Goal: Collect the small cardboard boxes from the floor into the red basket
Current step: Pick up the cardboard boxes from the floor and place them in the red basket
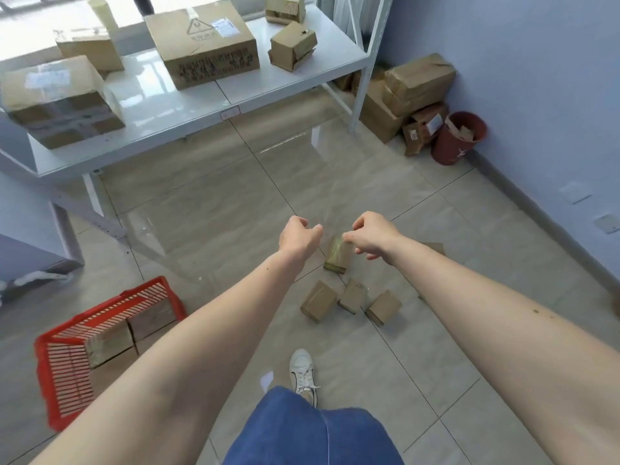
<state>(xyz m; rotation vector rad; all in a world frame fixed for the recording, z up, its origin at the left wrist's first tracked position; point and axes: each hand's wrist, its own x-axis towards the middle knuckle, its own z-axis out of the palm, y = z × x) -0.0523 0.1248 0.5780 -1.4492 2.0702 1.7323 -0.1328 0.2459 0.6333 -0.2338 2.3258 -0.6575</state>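
Red slatted plastic basket [67, 357] sits on the tiled floor [208, 209] at the far left, already carrying a few taped brown cardboard boxes [110, 344] inside. Left hand [297, 238] hangs over the floor's middle, fingers [313, 228] curled narrow, empty, just beside the target. Upright small brown cardboard box with shiny tape [338, 255] stands on the floor between the hands; right hand [372, 234] is at its top, fingers [350, 237] pinched close. Actual grip on the box: cannot tell, contact is blurred. Nearer the person, three small plain brown cardboard boxes [350, 301] lie tipped in a row on the floor, close together. One more tan box [434, 247] peeks out past the right forearm.

Handling guess: light, hollow, stiff enough but walls would dent under a hard squeeze; the tape looks slick. Best hold is probably across two opposite side faces near the top edge, one hand per box.
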